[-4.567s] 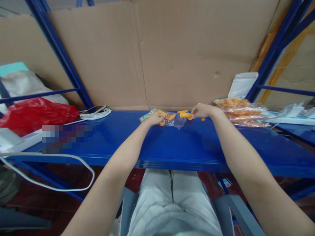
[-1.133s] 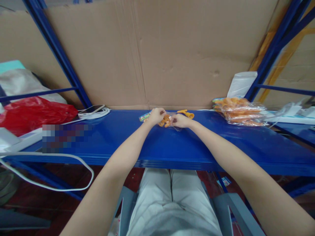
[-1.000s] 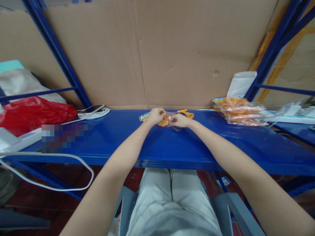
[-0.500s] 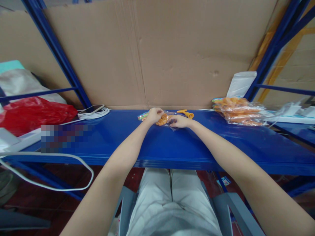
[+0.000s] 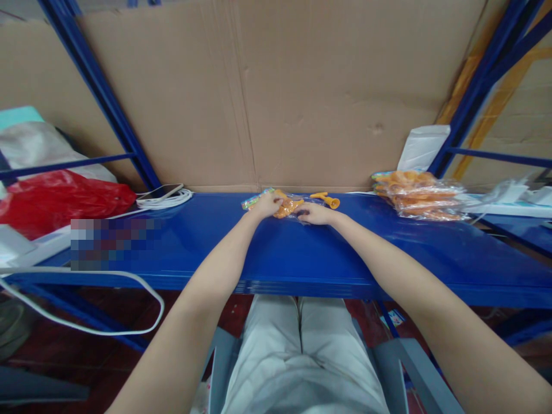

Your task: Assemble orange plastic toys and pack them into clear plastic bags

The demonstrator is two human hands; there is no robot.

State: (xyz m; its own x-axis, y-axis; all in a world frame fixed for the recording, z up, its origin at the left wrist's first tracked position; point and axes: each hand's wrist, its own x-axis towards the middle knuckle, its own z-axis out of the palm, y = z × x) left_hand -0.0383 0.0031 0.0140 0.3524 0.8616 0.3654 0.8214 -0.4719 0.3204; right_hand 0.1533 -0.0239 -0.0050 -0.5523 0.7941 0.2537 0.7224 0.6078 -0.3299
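Observation:
A clear plastic bag (image 5: 288, 209) with orange plastic pieces inside and a colourful printed end lies near the back of the blue table. My left hand (image 5: 267, 205) is closed on the bag's left part, fingers curled over it. At the bag's right end, my right hand (image 5: 317, 213) is closed with its fingertips on the clear film. Just behind the right hand rests a loose orange plastic piece (image 5: 331, 202) with a flared, cup-like end. The exact shape of the bagged pieces is hard to make out.
Several similar filled bags (image 5: 416, 195) are stacked at the right rear. A coiled white cable (image 5: 166, 198) lies at the left rear, near a red plastic bag (image 5: 64, 198). Cardboard (image 5: 302, 98) stands behind the blue table (image 5: 302, 259). A white cable loop (image 5: 161, 305) hangs at the front left.
My left hand has shifted slightly left along the bag, uncovering more of the orange pieces and the printed end. My right hand has barely moved.

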